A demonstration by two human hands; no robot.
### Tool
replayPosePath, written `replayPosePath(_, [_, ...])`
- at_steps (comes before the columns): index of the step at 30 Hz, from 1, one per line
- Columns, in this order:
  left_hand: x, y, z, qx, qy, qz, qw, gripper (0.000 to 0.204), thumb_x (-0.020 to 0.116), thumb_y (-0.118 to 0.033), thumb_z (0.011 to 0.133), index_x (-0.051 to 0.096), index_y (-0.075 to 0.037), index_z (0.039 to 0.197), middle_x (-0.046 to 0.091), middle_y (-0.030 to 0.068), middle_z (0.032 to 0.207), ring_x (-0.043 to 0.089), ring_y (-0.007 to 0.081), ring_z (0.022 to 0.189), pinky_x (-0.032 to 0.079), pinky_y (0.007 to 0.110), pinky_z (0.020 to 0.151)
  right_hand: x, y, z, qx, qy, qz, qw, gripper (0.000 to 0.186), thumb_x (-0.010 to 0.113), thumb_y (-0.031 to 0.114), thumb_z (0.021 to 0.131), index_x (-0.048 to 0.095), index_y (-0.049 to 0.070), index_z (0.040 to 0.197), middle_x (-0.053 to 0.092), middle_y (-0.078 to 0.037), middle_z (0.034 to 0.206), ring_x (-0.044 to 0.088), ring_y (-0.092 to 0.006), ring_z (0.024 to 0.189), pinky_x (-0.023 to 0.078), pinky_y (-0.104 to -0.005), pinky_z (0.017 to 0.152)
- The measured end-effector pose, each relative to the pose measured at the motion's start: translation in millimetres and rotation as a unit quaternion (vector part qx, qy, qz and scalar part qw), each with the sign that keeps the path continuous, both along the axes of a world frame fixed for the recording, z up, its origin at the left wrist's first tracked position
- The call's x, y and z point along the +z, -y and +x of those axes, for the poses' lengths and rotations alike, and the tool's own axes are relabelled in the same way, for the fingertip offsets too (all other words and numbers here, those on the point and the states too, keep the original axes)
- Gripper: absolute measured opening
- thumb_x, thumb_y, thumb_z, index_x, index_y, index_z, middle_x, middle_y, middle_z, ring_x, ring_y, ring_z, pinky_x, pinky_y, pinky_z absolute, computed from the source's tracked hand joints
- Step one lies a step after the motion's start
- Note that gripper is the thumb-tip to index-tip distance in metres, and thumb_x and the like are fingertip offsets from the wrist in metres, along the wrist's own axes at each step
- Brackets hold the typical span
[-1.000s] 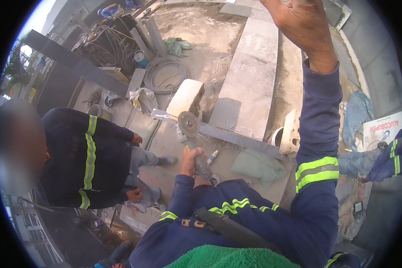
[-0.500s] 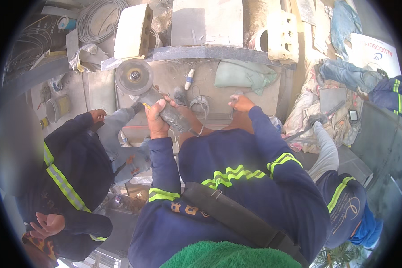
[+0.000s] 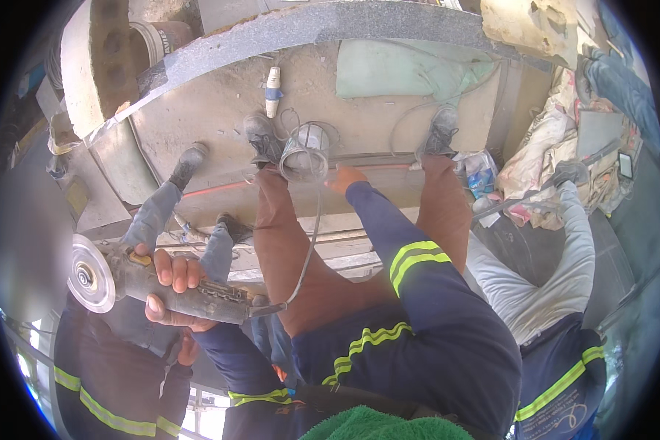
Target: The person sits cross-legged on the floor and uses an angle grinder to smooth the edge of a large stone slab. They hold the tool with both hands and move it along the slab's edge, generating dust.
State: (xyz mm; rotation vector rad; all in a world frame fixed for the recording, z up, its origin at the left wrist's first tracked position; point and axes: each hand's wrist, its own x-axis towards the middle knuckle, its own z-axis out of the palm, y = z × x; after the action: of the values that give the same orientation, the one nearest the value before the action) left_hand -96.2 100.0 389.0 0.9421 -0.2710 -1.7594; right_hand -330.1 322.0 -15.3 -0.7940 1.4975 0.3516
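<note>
My left hand is wrapped round the dark body of an angle grinder, held out at the left. The grinder's round disc points left, near a co-worker's dark jacket. From its tail a grey cord runs up toward a small pail on the ground between my feet. Close to the pail's right side, my right hand reaches down; its fingers are too small and blurred to show whether they grip anything.
A long speckled stone strip spans the far side, with hollow blocks at its ends. A white-and-blue plug connector and green sheet lie beyond my feet. Co-workers stand at left and right.
The grinder in my left hand has swung down and left, away from the stone strip. My right hand has moved left toward the pail. The view has shifted.
</note>
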Motion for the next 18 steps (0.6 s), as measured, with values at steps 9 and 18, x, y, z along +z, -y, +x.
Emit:
replayPosePath(9, [-51, 18, -20, -0.051, -0.003, 0.010, 0.999, 0.085, 0.081, -0.011, 0.091, 0.033, -0.003, 0.160, 0.056, 0.0052, 0.105, 0.067, 0.0183, 0.088, 0.056, 0.037, 0.086, -84, 18, 39, -0.044, -0.068, -0.085, 0.993, 0.055, 0.064, 0.019, 0.100, 0.060, 0.000, 0.151, 0.082, -0.025, 0.110, 0.081, -0.0456, 0.104, 0.062, -0.0592, 0.091])
replayPosePath(18, [-59, -12, -50, -0.057, -0.006, 0.020, 0.998, 0.083, 0.081, -0.011, 0.091, 0.036, -0.002, 0.161, 0.055, 0.0052, 0.106, 0.063, 0.0182, 0.089, 0.054, 0.037, 0.085, -68, -23, -57, -0.082, -0.093, -0.088, 0.988, 0.044, 0.069, 0.027, 0.100, 0.066, 0.000, 0.134, 0.080, -0.029, 0.115, 0.077, -0.0495, 0.111, 0.059, -0.0622, 0.097])
